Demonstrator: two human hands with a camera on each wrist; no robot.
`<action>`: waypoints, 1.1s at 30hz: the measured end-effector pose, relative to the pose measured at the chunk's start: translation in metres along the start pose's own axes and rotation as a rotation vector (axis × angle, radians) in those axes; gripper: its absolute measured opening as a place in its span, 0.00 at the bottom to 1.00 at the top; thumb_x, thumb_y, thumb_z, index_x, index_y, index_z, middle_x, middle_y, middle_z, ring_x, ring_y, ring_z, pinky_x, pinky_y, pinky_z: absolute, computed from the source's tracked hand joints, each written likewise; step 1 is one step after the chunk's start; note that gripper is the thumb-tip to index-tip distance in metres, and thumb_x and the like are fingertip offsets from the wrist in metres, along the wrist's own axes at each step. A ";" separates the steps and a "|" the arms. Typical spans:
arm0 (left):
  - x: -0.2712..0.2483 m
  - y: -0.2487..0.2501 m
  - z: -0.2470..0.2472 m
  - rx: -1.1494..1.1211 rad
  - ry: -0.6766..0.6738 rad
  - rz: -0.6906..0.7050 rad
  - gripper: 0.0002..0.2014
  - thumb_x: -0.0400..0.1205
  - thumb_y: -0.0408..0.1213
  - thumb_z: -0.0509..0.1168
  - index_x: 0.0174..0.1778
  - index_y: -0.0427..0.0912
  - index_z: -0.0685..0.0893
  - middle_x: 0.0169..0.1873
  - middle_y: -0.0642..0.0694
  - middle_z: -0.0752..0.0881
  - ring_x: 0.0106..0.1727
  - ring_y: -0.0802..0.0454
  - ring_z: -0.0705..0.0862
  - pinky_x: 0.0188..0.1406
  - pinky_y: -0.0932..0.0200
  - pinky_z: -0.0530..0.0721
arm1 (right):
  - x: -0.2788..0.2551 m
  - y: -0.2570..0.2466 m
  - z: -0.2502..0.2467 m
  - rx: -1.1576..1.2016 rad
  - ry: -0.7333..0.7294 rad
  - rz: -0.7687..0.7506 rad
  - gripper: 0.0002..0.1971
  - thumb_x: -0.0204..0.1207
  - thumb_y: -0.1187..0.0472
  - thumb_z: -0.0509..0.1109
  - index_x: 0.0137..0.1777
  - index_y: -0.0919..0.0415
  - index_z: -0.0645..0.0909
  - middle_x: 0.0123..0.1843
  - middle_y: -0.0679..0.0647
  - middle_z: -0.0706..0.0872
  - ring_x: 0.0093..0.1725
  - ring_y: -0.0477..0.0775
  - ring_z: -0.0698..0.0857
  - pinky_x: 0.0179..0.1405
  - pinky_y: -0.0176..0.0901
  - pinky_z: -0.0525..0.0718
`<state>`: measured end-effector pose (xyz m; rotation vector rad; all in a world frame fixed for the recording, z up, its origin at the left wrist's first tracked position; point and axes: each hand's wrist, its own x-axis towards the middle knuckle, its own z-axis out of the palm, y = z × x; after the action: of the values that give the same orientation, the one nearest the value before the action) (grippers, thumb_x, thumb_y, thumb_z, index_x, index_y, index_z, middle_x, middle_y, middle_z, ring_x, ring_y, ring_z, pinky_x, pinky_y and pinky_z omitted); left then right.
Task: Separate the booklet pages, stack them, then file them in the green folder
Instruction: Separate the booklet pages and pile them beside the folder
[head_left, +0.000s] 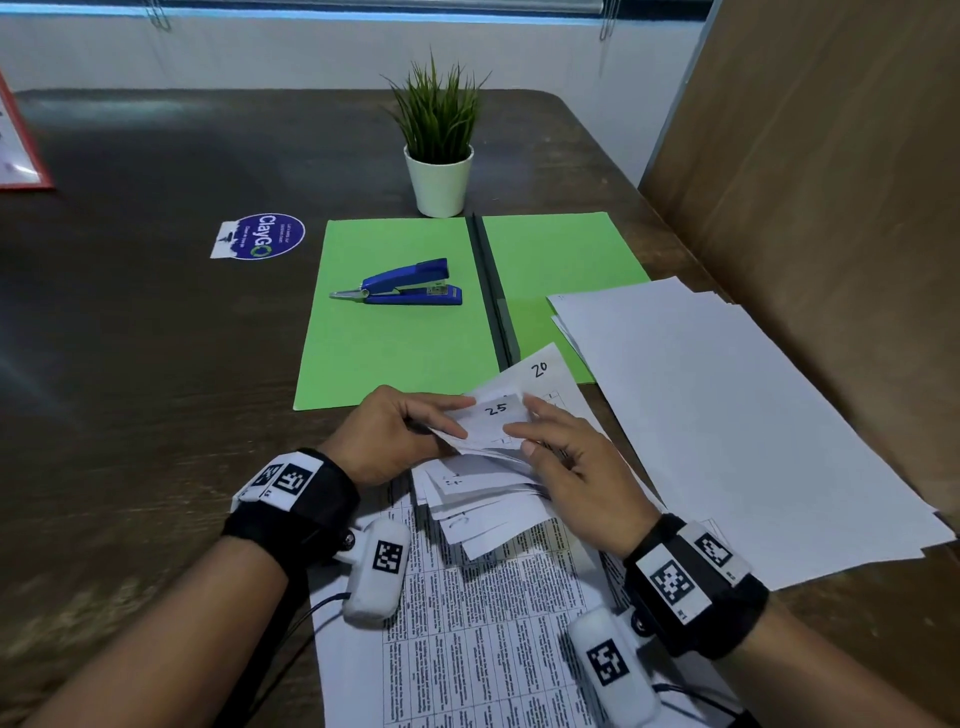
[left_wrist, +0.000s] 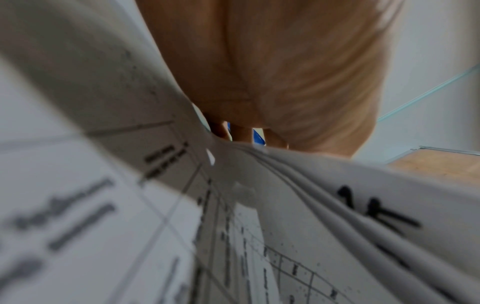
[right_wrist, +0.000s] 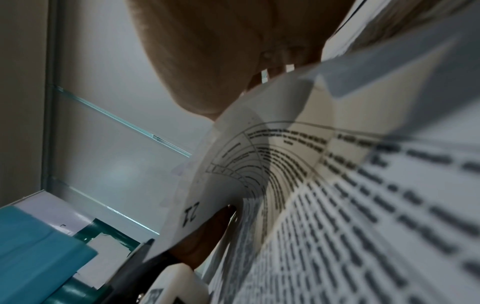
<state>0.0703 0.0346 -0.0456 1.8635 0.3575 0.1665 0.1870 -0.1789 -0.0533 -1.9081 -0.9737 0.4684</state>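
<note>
The booklet (head_left: 483, 613) of printed pages lies on the table at the near edge, its top corner fanned into several numbered leaves. My left hand (head_left: 400, 431) pinches that corner from the left, thumb on the leaf marked 25 (head_left: 496, 413). My right hand (head_left: 561, 457) holds the same corner from the right, fingers curled over the leaves. The green folder (head_left: 405, 312) lies open just beyond my hands, with a dark spine down its middle. In the wrist views the pages (left_wrist: 285, 226) fill the frame below my left palm (left_wrist: 298, 72), and curved printed pages (right_wrist: 337, 205) sit under my right palm (right_wrist: 207, 51).
A blue stapler (head_left: 405, 285) rests on the folder's left half. A stack of blank white sheets (head_left: 727, 415) covers the folder's right lower part and the table at right. A potted plant (head_left: 439, 145) stands behind the folder. A brown partition (head_left: 831, 182) borders the right side.
</note>
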 end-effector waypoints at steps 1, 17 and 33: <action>0.000 -0.001 0.000 0.004 0.005 -0.004 0.16 0.73 0.20 0.78 0.39 0.49 0.96 0.54 0.63 0.91 0.60 0.64 0.89 0.57 0.66 0.87 | 0.000 -0.001 0.000 0.003 0.004 0.003 0.15 0.84 0.60 0.68 0.61 0.36 0.83 0.79 0.40 0.74 0.79 0.35 0.69 0.78 0.34 0.65; 0.001 -0.001 -0.001 0.067 0.019 -0.056 0.21 0.73 0.22 0.77 0.34 0.59 0.95 0.42 0.50 0.95 0.49 0.48 0.93 0.55 0.54 0.90 | -0.001 -0.004 0.000 0.113 0.101 0.022 0.07 0.79 0.64 0.74 0.51 0.54 0.93 0.44 0.41 0.92 0.43 0.39 0.88 0.45 0.31 0.83; 0.003 -0.003 0.001 0.032 0.031 -0.001 0.15 0.71 0.23 0.81 0.42 0.50 0.93 0.40 0.47 0.95 0.44 0.52 0.91 0.51 0.53 0.90 | 0.029 -0.008 0.001 -0.024 0.185 0.184 0.06 0.70 0.58 0.81 0.37 0.54 0.86 0.28 0.44 0.80 0.31 0.44 0.79 0.40 0.40 0.81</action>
<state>0.0727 0.0355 -0.0485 1.8941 0.3851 0.1901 0.2006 -0.1537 -0.0444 -2.0326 -0.6905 0.3788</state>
